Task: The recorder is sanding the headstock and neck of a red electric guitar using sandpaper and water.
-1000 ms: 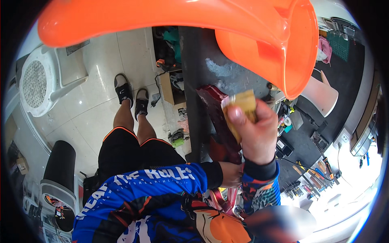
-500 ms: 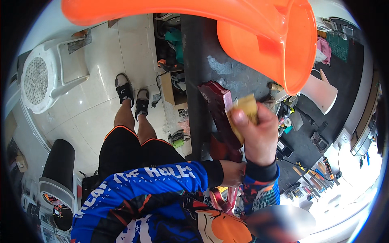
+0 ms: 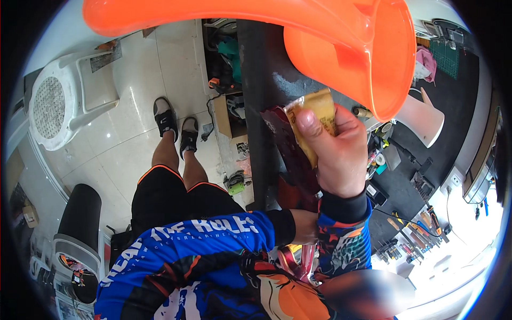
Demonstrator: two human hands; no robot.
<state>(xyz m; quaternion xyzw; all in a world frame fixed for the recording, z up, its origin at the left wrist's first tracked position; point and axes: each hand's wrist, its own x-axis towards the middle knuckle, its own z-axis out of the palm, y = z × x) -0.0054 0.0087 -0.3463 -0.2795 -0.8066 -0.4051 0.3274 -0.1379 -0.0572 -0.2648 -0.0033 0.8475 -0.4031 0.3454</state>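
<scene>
My right hand is closed on a folded yellow sheet with printing, which looks like sandpaper. The thumb presses on its near face, and the sheet lies over the far part of a long, glossy dark red piece. That piece slants across the dark bench; what it is I cannot make out. My left hand is by the near end of the red piece, its fingers hidden. A brownish-red part shows beside the piece, just beyond the left hand.
A big orange plastic piece looms close overhead, covering part of the bench. Several hand tools lie at the right. A white stool and a dark bin stand on the left floor. An open cardboard box sits below the bench edge.
My right hand and the yellow sheet have moved farther out along the red piece, now covering the pinkish edge that showed before. My left hand has barely shifted.
</scene>
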